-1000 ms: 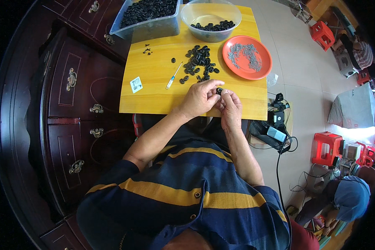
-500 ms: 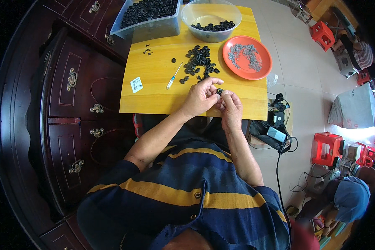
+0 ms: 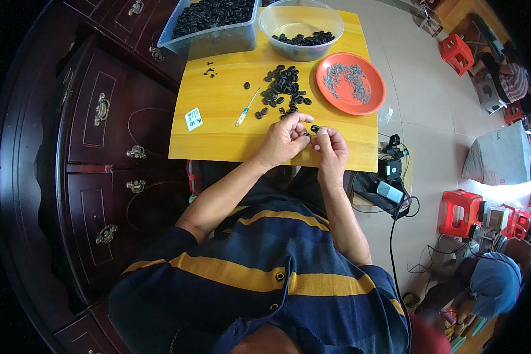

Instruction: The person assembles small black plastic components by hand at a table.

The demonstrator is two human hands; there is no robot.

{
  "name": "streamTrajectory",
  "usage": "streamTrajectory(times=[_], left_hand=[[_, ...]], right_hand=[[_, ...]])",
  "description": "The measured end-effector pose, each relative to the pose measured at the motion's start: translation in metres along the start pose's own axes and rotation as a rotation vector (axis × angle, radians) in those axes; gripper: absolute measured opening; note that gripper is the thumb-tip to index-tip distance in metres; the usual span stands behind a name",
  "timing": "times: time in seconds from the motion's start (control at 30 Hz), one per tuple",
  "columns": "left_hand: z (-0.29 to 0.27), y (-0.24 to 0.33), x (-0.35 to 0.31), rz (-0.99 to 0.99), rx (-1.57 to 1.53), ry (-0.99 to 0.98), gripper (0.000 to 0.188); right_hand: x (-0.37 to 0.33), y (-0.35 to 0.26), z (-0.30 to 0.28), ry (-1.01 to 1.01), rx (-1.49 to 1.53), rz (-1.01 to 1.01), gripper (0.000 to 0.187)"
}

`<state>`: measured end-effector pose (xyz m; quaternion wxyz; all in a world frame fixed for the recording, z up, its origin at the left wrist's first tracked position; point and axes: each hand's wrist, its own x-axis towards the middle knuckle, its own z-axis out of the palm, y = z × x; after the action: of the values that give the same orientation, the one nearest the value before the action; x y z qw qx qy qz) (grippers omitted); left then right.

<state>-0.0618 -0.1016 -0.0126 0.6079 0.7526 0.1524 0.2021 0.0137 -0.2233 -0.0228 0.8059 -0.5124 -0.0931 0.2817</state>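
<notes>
Both my hands meet over the near edge of a small yellow wooden table [image 3: 218,127]. My right hand [image 3: 330,150] pinches a small black ring-shaped part [image 3: 315,128] between thumb and fingers. My left hand [image 3: 284,138] is curled right beside it, its fingertips touching the same spot; what it grips is too small to tell. A heap of the same black parts [image 3: 283,88] lies just beyond my hands. A small screwdriver with a pale handle [image 3: 246,108] rests on the table to the left of the heap.
An orange plate of small grey metal pieces [image 3: 351,82], a clear bowl with black parts [image 3: 301,23] and a clear tub full of black parts [image 3: 212,20] stand at the far edge. A dark wooden cabinet [image 3: 100,153] is at left. Cables and red stools sit on the floor at right.
My hands stay together at the table's near edge; fingers shift slightly around the small black part. Nothing else has moved.
</notes>
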Motion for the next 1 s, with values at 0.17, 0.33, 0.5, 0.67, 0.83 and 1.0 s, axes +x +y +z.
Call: streamTrajectory(times=[0.17,0.33,0.5,0.67,0.83,1.0], left_hand=[[-0.001,-0.009,0.000,-0.037,-0.071,0.015,0.034],[-0.005,-0.013,0.001,-0.014,0.055,0.053,0.031],[-0.011,-0.022,-0.001,0.042,0.190,0.079,0.028],[-0.015,-0.013,-0.001,0.023,0.260,0.100,0.025],[-0.021,-0.012,-0.004,-0.024,0.322,0.088,0.025],[-0.029,-0.021,-0.013,0.035,0.212,0.218,0.012]], right_hand=[[0.008,-0.005,-0.003,0.011,-0.123,-0.112,0.013],[0.018,0.002,-0.013,0.025,-0.125,-0.136,0.013],[0.023,-0.001,-0.023,0.031,-0.171,-0.140,0.013],[0.027,-0.026,-0.024,-0.031,-1.115,-0.408,0.011],[0.031,-0.028,-0.015,0.001,-1.284,-0.573,0.011],[0.029,-0.015,0.006,-0.100,-1.210,-0.580,0.011]])
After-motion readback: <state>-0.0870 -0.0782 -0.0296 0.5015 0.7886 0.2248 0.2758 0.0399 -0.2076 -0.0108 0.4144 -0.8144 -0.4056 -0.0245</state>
